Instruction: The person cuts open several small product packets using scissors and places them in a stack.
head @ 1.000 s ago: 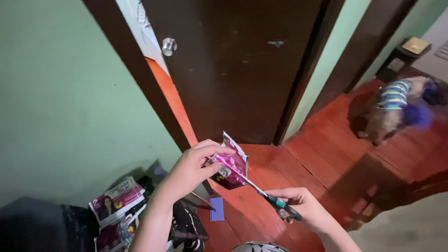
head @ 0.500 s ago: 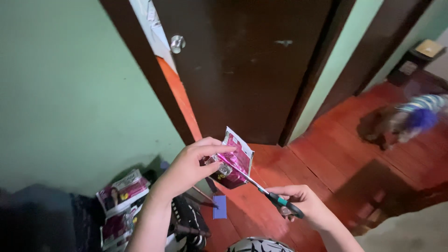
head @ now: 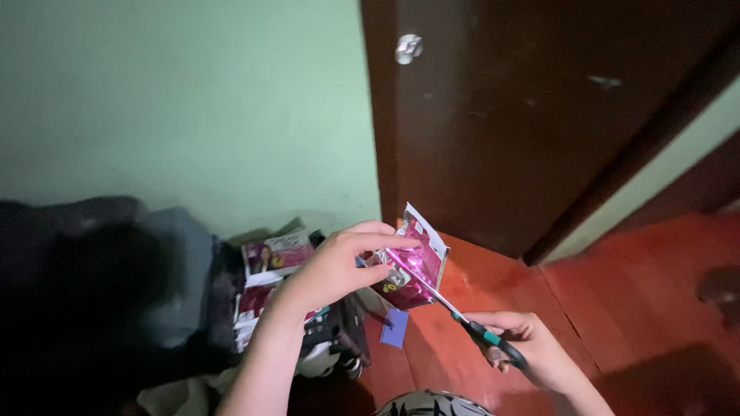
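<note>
My left hand (head: pixel 335 270) pinches a small shiny magenta sachet (head: pixel 416 262) and holds it up in front of me. My right hand (head: pixel 532 350) grips a pair of scissors (head: pixel 462 320) with dark and teal handles. The metal blades point up and left, and they lie against the sachet's face near my left fingertips. Whether the blades are closed through the foil I cannot tell.
A dark brown door (head: pixel 539 115) with a round metal knob (head: pixel 408 48) stands ahead, beside a pale green wall (head: pixel 193 100). Below my left arm lie several matching pink packets (head: pixel 274 262), a small blue card (head: pixel 395 329) and dark bags (head: pixel 92 293). The red wooden floor (head: pixel 617 308) spreads rightward.
The view has swung left: the striped animal and the hallway on the right have gone out of sight. Both hands, the sachet and the scissors keep the same hold.
</note>
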